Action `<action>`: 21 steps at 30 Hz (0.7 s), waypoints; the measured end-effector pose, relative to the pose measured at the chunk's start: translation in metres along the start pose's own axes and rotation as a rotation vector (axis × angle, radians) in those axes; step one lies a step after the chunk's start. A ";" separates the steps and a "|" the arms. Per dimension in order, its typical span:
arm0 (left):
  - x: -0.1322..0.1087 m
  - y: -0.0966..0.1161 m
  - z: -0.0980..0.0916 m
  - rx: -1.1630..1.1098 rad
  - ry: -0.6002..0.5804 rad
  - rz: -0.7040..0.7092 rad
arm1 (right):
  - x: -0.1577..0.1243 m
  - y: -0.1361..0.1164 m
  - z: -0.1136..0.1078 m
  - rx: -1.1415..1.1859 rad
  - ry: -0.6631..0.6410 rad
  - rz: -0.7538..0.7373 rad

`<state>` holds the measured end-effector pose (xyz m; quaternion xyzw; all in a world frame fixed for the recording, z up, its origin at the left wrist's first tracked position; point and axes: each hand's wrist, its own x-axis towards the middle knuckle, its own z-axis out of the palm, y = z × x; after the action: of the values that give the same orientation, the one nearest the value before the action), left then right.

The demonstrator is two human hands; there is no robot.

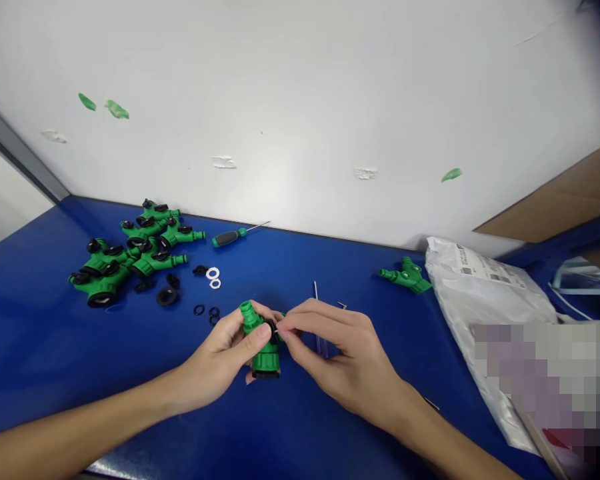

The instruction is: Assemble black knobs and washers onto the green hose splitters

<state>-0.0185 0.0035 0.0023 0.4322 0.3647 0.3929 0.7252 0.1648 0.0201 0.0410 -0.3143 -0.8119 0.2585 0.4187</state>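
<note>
My left hand (230, 343) is closed around a green hose splitter (266, 360), a Y-shaped connector with a black collar at its lower end. The thumb presses beside a black knob (273, 331) on its side. At that knob, my right hand (340, 350) pinches a small, thin, light-coloured piece (277, 331), too small to name surely. Partly behind the right fingers lies a clear purplish strip with a thin white stick (316, 291). A tiny screw (342, 305) rests just beyond the right knuckles.
Several green hose splitters (107, 283) with black knobs are grouped at the left. Nearby lie black rings (199, 310), white washers (213, 273) and a screwdriver (230, 236). A knobless splitter (407, 277) sits by a white plastic bag (490, 287). A white wall (290, 120) bounds the blue table (190, 440).
</note>
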 end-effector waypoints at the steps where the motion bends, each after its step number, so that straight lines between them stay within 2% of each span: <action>1: 0.000 0.000 0.000 0.023 0.003 0.008 | -0.001 0.000 0.001 -0.007 0.009 -0.001; 10: -0.002 -0.003 0.000 0.123 0.009 0.052 | -0.010 0.002 0.008 -0.059 0.094 0.013; 16: -0.001 -0.006 -0.001 0.134 -0.004 0.068 | -0.017 0.009 0.013 0.142 0.099 0.091; 21: -0.003 -0.006 0.000 0.129 0.010 0.060 | -0.017 0.010 0.014 0.189 0.111 0.111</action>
<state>-0.0181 -0.0013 -0.0024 0.4869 0.3798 0.3923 0.6818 0.1638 0.0123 0.0179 -0.3315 -0.7409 0.3389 0.4758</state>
